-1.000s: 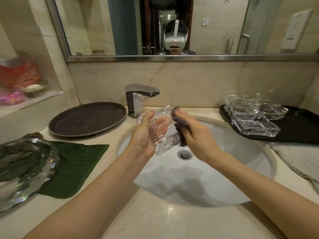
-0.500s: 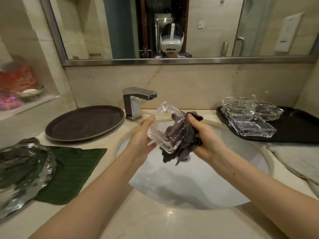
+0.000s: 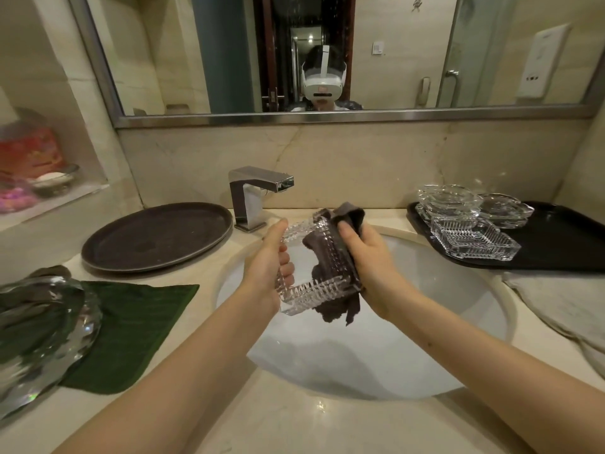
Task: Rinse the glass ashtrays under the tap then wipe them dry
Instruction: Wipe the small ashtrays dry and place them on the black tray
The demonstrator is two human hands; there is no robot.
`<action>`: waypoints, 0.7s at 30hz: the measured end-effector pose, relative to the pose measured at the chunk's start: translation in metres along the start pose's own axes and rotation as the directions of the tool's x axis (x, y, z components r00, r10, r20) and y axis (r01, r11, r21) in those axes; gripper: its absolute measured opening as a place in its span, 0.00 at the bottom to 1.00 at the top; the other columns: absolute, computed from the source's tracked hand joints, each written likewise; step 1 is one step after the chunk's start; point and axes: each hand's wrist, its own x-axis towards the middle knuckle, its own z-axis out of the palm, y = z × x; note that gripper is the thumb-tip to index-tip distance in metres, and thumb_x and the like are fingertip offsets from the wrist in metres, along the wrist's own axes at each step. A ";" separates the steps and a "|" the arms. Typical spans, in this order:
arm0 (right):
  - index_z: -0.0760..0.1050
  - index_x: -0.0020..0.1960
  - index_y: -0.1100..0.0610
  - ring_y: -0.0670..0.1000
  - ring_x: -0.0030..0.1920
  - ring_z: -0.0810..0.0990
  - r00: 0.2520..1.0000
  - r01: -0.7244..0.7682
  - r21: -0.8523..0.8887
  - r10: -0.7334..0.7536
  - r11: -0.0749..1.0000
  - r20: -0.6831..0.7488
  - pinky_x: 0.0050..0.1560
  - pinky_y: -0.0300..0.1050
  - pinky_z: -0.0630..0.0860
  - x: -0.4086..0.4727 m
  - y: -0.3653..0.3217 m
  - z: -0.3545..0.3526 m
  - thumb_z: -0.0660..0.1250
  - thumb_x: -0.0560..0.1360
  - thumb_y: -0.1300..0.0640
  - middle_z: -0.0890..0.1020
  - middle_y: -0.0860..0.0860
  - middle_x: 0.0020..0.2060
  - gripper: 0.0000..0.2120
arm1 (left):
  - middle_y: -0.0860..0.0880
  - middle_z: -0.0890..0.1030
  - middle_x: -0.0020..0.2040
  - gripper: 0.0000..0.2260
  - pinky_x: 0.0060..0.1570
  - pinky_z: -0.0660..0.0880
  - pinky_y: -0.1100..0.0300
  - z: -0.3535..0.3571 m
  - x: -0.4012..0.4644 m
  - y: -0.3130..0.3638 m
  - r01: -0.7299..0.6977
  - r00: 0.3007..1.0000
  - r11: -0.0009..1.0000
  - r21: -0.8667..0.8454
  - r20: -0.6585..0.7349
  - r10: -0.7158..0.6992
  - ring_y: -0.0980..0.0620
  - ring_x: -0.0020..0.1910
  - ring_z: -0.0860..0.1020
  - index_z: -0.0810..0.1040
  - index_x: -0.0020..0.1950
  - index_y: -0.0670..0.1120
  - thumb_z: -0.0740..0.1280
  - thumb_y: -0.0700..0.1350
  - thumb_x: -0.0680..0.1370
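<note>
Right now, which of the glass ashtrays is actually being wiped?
The square ribbed ashtray over the sink: the left hand grips it, the right hand presses a dark cloth into it. The others sit untouched on the black tray.

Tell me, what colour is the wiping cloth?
Dark grey-brown cloth, seen best in the head view.

The ashtray (image 3: pixel 311 283) between the hands is clear glass cut in fine ribs, and the cloth (image 3: pixel 330 257) pressed into it is dark grey-brown. Under the hands the basin (image 3: pixel 442 316) is white, set in cream marbled stone (image 3: pixel 294 427). Left of the left hand lie a dark brown round tray (image 3: pixel 157 237) and a deep green mat (image 3: pixel 137 326) (faintly striped). Right of the right hand, a black tray (image 3: pixel 563 237) carries more clear ribbed ashtrays (image 3: pixel 474 239). Behind the hands the tap (image 3: pixel 255 191) is silver.
</note>
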 end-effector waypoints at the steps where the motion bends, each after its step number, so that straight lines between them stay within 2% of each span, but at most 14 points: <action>1: 0.72 0.52 0.53 0.50 0.39 0.80 1.000 0.023 -0.046 -0.022 0.999 0.012 0.42 0.47 0.79 -0.001 0.003 0.000 0.56 0.81 0.58 0.81 0.52 0.42 0.06 | 0.55 0.61 0.22 0.18 0.17 0.56 0.67 -0.002 0.001 0.002 0.005 1.000 1.000 -0.030 -0.018 -0.005 0.58 0.17 0.59 0.65 0.35 0.48 0.67 0.57 0.74; 3: 0.72 0.54 0.51 0.49 0.46 0.78 0.998 0.043 -0.128 -0.038 0.991 0.043 0.51 0.48 0.76 -0.003 0.008 0.001 0.56 0.81 0.59 0.80 0.52 0.48 0.08 | 0.54 0.60 0.22 0.18 0.16 0.55 0.69 -0.006 0.001 0.006 0.015 0.999 0.997 -0.078 -0.032 -0.017 0.58 0.17 0.58 0.63 0.34 0.49 0.66 0.57 0.75; 4: 0.71 0.55 0.50 0.48 0.47 0.78 0.998 0.046 -0.155 -0.038 0.987 0.055 0.51 0.45 0.76 -0.003 0.008 0.001 0.55 0.81 0.59 0.79 0.51 0.49 0.08 | 0.54 0.59 0.23 0.19 0.16 0.54 0.69 -0.008 0.001 0.006 0.020 1.000 0.997 -0.081 -0.022 -0.021 0.58 0.17 0.58 0.63 0.33 0.49 0.65 0.57 0.76; 6: 0.70 0.55 0.50 0.44 0.41 0.80 0.999 0.029 -0.144 -0.022 0.989 0.049 0.43 0.40 0.78 -0.001 0.002 0.003 0.55 0.81 0.57 0.81 0.49 0.43 0.07 | 0.54 0.59 0.22 0.19 0.17 0.54 0.68 -0.006 -0.003 0.005 0.016 0.999 1.000 0.000 0.029 -0.016 0.58 0.17 0.58 0.62 0.33 0.49 0.63 0.57 0.77; 8: 0.70 0.54 0.53 0.44 0.32 0.80 1.000 0.001 -0.070 -0.002 0.998 -0.013 0.34 0.39 0.77 0.001 -0.006 0.002 0.54 0.81 0.54 0.81 0.48 0.36 0.07 | 0.55 0.60 0.22 0.18 0.19 0.54 0.67 0.001 -0.008 0.001 -0.024 0.996 0.994 0.110 0.083 0.015 0.58 0.18 0.58 0.62 0.34 0.49 0.62 0.57 0.78; 10: 0.70 0.55 0.53 0.46 0.35 0.79 0.997 0.026 -0.084 -0.032 0.996 -0.066 0.37 0.41 0.77 0.002 -0.008 -0.002 0.54 0.81 0.52 0.80 0.50 0.39 0.08 | 0.54 0.59 0.23 0.17 0.19 0.54 0.66 0.008 -0.011 0.000 -0.067 0.994 0.988 0.139 0.097 0.054 0.58 0.18 0.57 0.62 0.35 0.49 0.61 0.56 0.78; 12: 0.69 0.55 0.49 0.47 0.39 0.78 0.996 0.069 -0.115 -0.075 0.991 -0.051 0.42 0.44 0.75 -0.001 -0.003 -0.003 0.54 0.81 0.52 0.78 0.49 0.43 0.07 | 0.54 0.59 0.22 0.17 0.19 0.54 0.66 0.009 -0.010 0.002 -0.084 0.994 0.990 0.110 0.080 0.076 0.58 0.18 0.57 0.61 0.34 0.49 0.62 0.55 0.78; 15: 0.67 0.57 0.51 0.43 0.46 0.75 0.991 0.133 -0.311 -0.128 0.941 0.035 0.47 0.37 0.72 -0.004 0.009 -0.004 0.55 0.81 0.55 0.76 0.46 0.46 0.07 | 0.54 0.58 0.22 0.17 0.18 0.54 0.66 0.002 -0.005 0.004 -0.076 0.997 0.997 0.029 0.004 0.076 0.58 0.18 0.57 0.61 0.33 0.49 0.62 0.54 0.77; 17: 0.67 0.58 0.53 0.42 0.47 0.74 0.987 0.158 -0.415 -0.145 0.896 0.063 0.47 0.33 0.70 -0.002 0.012 -0.004 0.55 0.81 0.54 0.75 0.44 0.46 0.07 | 0.54 0.58 0.23 0.16 0.18 0.54 0.66 -0.002 -0.006 0.005 -0.122 0.992 0.990 0.075 -0.014 0.123 0.58 0.18 0.57 0.62 0.34 0.49 0.62 0.53 0.78; 19: 0.70 0.53 0.52 0.41 0.43 0.76 0.984 0.171 -0.431 -0.173 0.886 0.034 0.44 0.32 0.71 -0.003 0.010 -0.003 0.54 0.81 0.53 0.76 0.44 0.43 0.07 | 0.53 0.58 0.24 0.14 0.19 0.53 0.66 0.000 -0.008 0.007 -0.181 0.983 0.971 0.154 0.034 0.178 0.57 0.19 0.56 0.62 0.35 0.48 0.62 0.51 0.78; 21: 0.72 0.43 0.53 0.39 0.34 0.77 0.984 0.147 -0.372 -0.173 0.916 -0.036 0.37 0.33 0.74 -0.004 0.004 0.000 0.55 0.80 0.51 0.78 0.48 0.36 0.11 | 0.53 0.58 0.23 0.15 0.19 0.53 0.66 0.002 -0.008 0.008 -0.223 0.971 0.961 0.166 0.120 0.204 0.57 0.19 0.56 0.62 0.35 0.48 0.61 0.51 0.78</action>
